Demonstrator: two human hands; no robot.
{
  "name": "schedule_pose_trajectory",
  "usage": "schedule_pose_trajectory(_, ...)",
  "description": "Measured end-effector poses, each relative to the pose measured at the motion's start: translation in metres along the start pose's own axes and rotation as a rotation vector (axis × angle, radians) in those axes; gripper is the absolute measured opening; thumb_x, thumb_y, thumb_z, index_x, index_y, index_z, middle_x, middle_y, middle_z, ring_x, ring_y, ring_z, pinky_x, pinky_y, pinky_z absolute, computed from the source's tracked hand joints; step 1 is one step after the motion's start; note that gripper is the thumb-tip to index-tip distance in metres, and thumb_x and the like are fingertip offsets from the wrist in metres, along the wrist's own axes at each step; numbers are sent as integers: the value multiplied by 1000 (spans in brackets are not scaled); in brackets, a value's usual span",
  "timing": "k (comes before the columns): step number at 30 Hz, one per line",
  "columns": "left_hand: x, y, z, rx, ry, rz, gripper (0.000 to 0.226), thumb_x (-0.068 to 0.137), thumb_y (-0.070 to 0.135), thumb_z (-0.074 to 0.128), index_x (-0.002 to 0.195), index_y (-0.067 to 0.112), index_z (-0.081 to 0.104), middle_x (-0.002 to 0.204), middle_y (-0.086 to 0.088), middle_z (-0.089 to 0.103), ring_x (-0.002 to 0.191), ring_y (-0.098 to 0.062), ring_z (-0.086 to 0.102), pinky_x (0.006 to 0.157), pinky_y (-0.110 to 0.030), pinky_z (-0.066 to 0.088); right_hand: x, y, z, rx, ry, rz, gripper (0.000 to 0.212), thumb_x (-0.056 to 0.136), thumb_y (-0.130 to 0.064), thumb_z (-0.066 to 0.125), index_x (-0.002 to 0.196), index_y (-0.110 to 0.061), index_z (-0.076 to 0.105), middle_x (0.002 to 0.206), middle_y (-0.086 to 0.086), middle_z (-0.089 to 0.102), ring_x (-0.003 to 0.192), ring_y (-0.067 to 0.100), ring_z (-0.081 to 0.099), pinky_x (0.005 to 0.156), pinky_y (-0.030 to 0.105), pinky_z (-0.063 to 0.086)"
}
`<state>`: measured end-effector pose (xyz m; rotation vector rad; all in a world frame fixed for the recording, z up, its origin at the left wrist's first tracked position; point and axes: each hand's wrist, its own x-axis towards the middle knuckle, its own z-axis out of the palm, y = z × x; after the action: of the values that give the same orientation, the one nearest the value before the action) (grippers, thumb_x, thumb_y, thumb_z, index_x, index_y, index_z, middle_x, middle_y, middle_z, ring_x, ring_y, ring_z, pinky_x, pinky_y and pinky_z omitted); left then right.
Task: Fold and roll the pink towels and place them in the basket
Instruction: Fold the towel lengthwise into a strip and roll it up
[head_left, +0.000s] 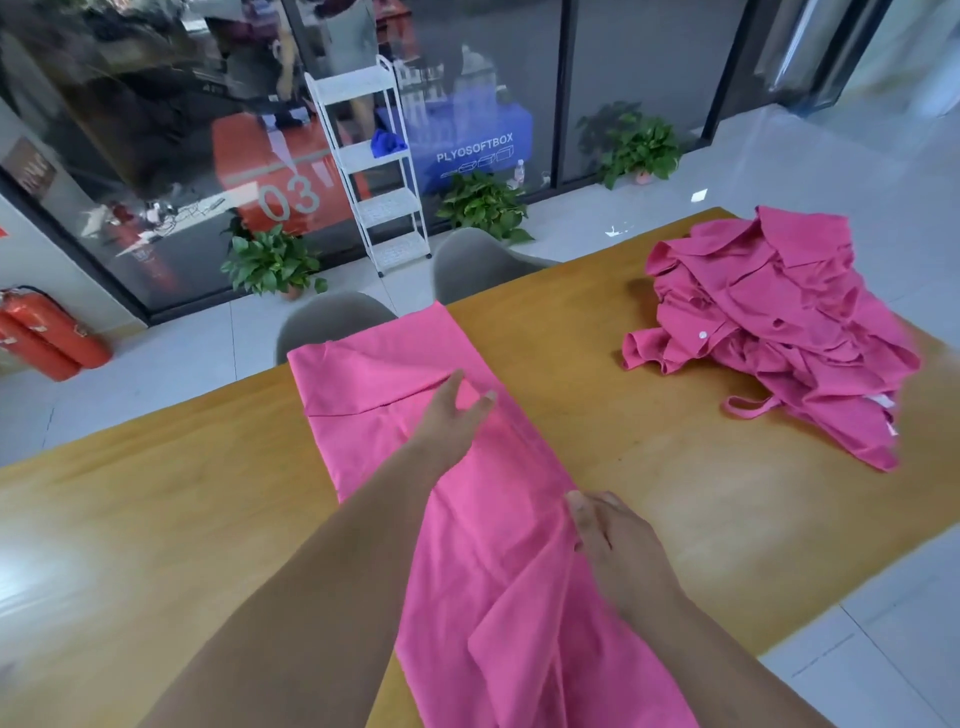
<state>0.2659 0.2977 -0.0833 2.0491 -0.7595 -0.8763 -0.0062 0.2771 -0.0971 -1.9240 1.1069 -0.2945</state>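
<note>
Pink towel (498, 545) lies as a long folded strip across our yellow tabletop (156, 519), running from the near edge to the far edge, with a flap folded over near its far end. Our left hand (449, 421) rests on its middle, fingers straight and thumb spread away. Our right hand (615, 545) presses the towel's right edge, fingers straight and held together. A heap of pink cloth (779, 322) sits well apart, far right.
</note>
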Motion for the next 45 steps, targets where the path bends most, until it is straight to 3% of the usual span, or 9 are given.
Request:
schedule_pose_trajectory(3, -26, -37, 41, 172, -97, -6, 78, 102, 58, 58, 167, 31, 24, 167, -2, 38, 144, -27, 50, 118, -45, 43, 6, 41, 1, -79, -114, 111, 80, 97, -73, 20, 137, -23, 67, 129, -3, 62, 121, 17, 62, 109, 31, 45)
schedule_pose_trajectory(6, -68, -79, 68, 352, -87, 111, 67, 104, 50, 56, 164, 29, 33, 167, 5, 37, 152, -20, 34, 126, -41, 30, -5, 65, 7, -110, -128, 127, 79, 95, -75, 20, 148, -31, 58, 138, -8, 54, 128, 13, 57, 112, 31, 43)
schedule_pose_trajectory(12, -140, -137, 70, 512, -94, 299, 63, 102, 58, 46, 160, 34, 39, 159, 14, 44, 149, -11, 32, 123, -40, 34, -39, 73, 19, -277, -114, 70, 75, 96, -76, 16, 158, -41, 41, 149, -16, 39, 139, 8, 44, 114, 34, 42)
schedule_pose_trajectory(24, -209, -169, 59, 601, -221, 358, 63, 100, 54, 49, 160, 42, 36, 160, 17, 37, 149, -14, 24, 124, -40, 29, -122, 63, 48, -452, -118, 114, 76, 95, -77, 15, 159, -41, 35, 151, -9, 42, 140, 18, 41, 115, 43, 41)
schedule_pose_trajectory(29, -217, -163, 67, 594, -211, 305, 66, 98, 48, 55, 160, 31, 40, 158, 12, 40, 148, -18, 28, 124, -42, 30, -138, 59, 42, -420, -152, 107, 70, 99, -74, 20, 160, -43, 33, 152, -11, 40, 141, 14, 38, 113, 42, 42)
schedule_pose_trajectory(37, -242, -116, 95, 198, -17, 214, 44, 95, 32, 64, 137, 20, 68, 133, 16, 58, 108, -8, 65, 99, -38, 55, -119, 71, 9, -128, -130, 67, 57, 106, -61, 35, 156, -36, 45, 150, -8, 48, 130, 11, 52, 110, 36, 41)
schedule_pose_trajectory(39, -257, -84, 121, 66, -42, 260, 40, 94, 26, 64, 132, 15, 72, 127, 12, 62, 98, -5, 69, 95, -36, 57, -116, 82, -8, 39, -122, 88, 60, 103, -71, 35, 152, -40, 49, 146, -13, 56, 126, 9, 56, 112, 39, 44)
schedule_pose_trajectory(42, -279, -42, 171, -76, -219, 315, 36, 99, 15, 64, 135, 16, 69, 130, 3, 67, 102, -5, 71, 98, -29, 57, -112, 101, -33, 356, -107, 214, 48, 101, -72, 38, 142, -52, 54, 131, -2, 70, 114, 21, 70, 98, 50, 59)
schedule_pose_trajectory(45, -288, -38, 201, -84, -197, 260, 39, 101, 25, 63, 140, 25, 65, 132, 11, 69, 113, 1, 67, 105, -30, 54, -112, 113, -53, 520, -134, 408, 44, 108, -60, 40, 144, -39, 54, 122, 7, 73, 103, 34, 75, 90, 49, 62)
